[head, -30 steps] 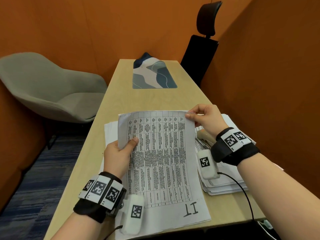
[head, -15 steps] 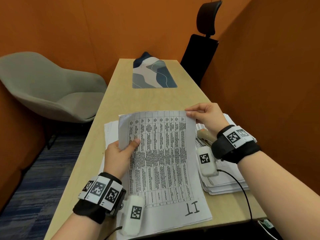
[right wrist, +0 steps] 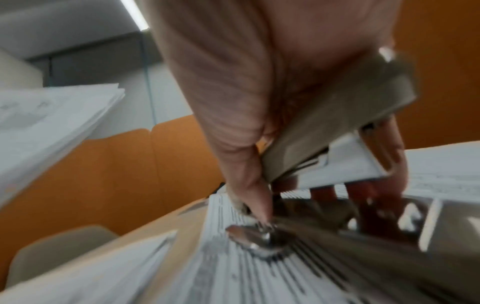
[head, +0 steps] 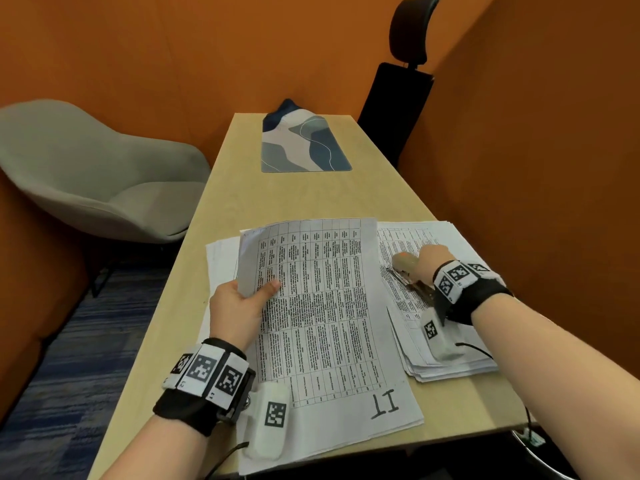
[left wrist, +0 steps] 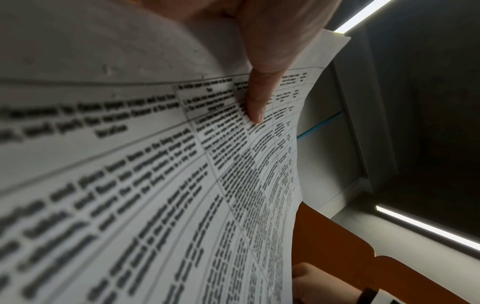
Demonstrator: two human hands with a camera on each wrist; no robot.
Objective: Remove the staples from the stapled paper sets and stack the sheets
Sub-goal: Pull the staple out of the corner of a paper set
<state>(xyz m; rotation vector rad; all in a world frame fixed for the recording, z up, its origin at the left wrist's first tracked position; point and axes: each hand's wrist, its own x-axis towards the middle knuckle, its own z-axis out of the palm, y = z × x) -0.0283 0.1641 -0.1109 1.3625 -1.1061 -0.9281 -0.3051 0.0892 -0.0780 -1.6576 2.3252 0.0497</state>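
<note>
A stapled paper set (head: 325,306) printed with tables and marked "11" lies at the table's near edge, its left side lifted. My left hand (head: 242,303) grips that lifted edge, the thumb (left wrist: 257,102) pressing on the printed page (left wrist: 155,164). To the right, a thick stack of sheets (head: 450,362) carries a beige stapler (head: 405,261) with a metal base. My right hand (head: 433,258) is on the stapler. In the right wrist view its thumb and fingers curl round the beige body (right wrist: 337,123); the metal tip (right wrist: 259,238) rests on the stack.
More white sheets (head: 221,258) lie under the set at the left. A blue patterned mat (head: 301,143) sits at the far end of the wooden table (head: 294,199). A grey armchair (head: 97,174) stands to the left and a black office chair (head: 401,98) at the back right, with orange walls close by.
My right hand let go of the set's top right corner and dropped right onto the stapler on the stack. The left hand keeps its grip, and the set has sunk flatter.
</note>
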